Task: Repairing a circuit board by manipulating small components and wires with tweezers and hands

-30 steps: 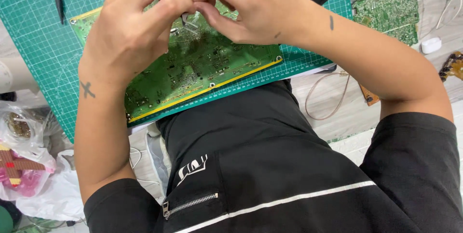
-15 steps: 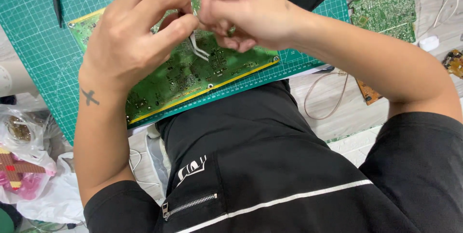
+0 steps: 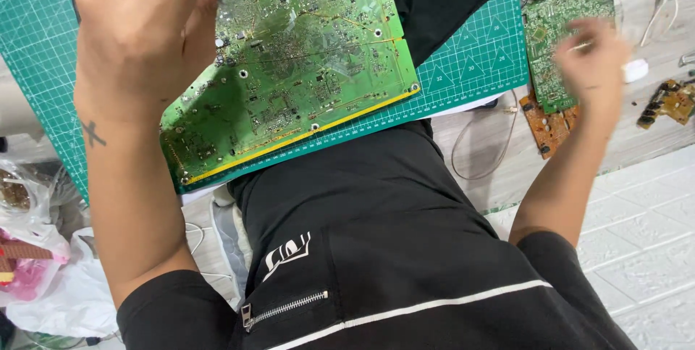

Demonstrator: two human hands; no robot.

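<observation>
Circuit board point(image 3: 304, 60), large and green, lies tilted on the green cutting mat point(image 3: 470, 60), now uncovered — both hands worked together over it half a second ago. The left hand point(image 3: 145, 39) stays at its upper-left corner, fingers curled, pinching something small and dark; what it is I cannot tell. The right hand point(image 3: 594, 53) has swung away toward the smaller boards point(image 3: 561, 24) — motion-blurred, its grip unreadable.

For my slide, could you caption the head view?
Left hand grips large green circuit board on cutting mat; right hand blurred.
</observation>
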